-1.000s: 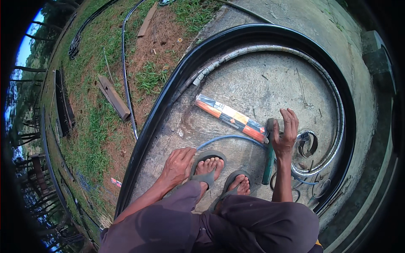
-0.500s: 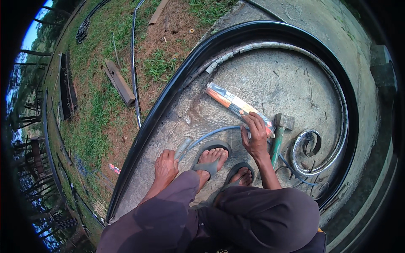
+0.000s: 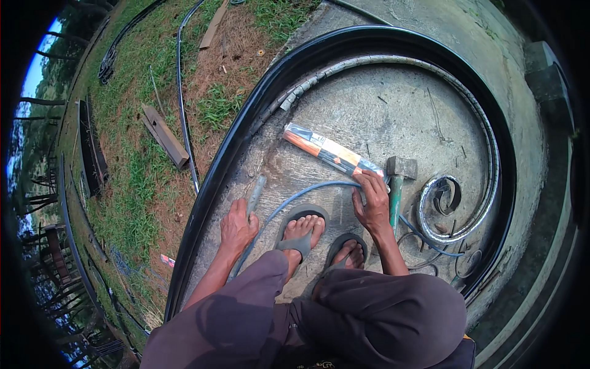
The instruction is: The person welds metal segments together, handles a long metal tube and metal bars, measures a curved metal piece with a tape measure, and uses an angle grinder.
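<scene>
My left hand [image 3: 239, 226] is closed around a grey, round, stick-like tool [image 3: 255, 194], whose upper end points away from me. A blue cable [image 3: 307, 189] curves from beside this hand past my sandals toward the right. My right hand [image 3: 372, 206] is at the near right end of a long orange-and-white printed packet [image 3: 329, 152] lying on the concrete. Its fingers are bent over that end, covering part of it, with the thumb alongside. Just right of this hand lies a hammer [image 3: 398, 178] with a heavy grey head and a green handle.
A large black curved metal bar [image 3: 246, 117] arcs around the work area on the concrete [image 3: 362, 104]. Inside it lies a silvery, segmented spiral piece [image 3: 488, 129] with a coiled end. Left, on grass, lie a wooden block [image 3: 165, 135] and a long thin pipe [image 3: 183, 92].
My left hand has moved up and tilted the stick-like tool more upright. My right hand's fingers have drawn closer together at the packet's end. The whole view has shifted slightly.
</scene>
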Action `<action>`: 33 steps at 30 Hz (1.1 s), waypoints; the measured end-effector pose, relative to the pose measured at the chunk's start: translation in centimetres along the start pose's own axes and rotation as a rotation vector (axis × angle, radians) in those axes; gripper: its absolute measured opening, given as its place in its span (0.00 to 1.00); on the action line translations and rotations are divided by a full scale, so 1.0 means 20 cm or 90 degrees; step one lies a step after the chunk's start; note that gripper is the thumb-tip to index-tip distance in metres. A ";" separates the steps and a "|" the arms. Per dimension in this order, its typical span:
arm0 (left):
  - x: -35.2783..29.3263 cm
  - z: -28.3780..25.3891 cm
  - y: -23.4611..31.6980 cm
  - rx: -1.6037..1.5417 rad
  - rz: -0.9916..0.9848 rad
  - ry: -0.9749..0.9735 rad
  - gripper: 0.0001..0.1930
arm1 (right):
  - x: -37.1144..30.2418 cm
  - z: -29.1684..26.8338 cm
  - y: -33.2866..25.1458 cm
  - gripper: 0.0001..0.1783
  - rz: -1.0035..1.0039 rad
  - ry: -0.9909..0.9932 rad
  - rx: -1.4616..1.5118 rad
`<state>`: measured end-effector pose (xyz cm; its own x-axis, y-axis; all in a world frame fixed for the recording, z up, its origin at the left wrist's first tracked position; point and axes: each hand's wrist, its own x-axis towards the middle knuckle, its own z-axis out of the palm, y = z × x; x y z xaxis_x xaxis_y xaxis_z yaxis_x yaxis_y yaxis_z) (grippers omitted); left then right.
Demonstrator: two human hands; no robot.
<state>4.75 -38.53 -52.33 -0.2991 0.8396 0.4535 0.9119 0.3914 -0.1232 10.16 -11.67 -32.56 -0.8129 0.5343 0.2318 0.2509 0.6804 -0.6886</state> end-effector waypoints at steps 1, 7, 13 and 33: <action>0.29 -0.17 -0.15 -0.194 -0.168 -0.323 0.35 | -0.05 -0.06 0.13 0.20 0.026 0.000 -0.047; 0.69 -0.78 -0.72 -0.213 -0.342 -0.510 0.13 | -0.01 -0.09 0.08 0.21 -0.001 0.040 -0.067; 0.66 -0.79 -0.75 -0.245 -0.350 -0.463 0.13 | 0.01 -0.37 0.33 0.20 0.112 0.226 -0.214; 0.68 -0.75 -0.76 -0.245 -0.334 -0.494 0.13 | -0.59 -1.03 0.84 0.35 0.452 0.312 -0.563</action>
<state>-8.96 -38.82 -31.05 -0.6635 0.6626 -0.3473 0.6004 0.7486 0.2812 34.83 3.76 -32.60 -0.1161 0.9256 0.3603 0.9800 0.1658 -0.1102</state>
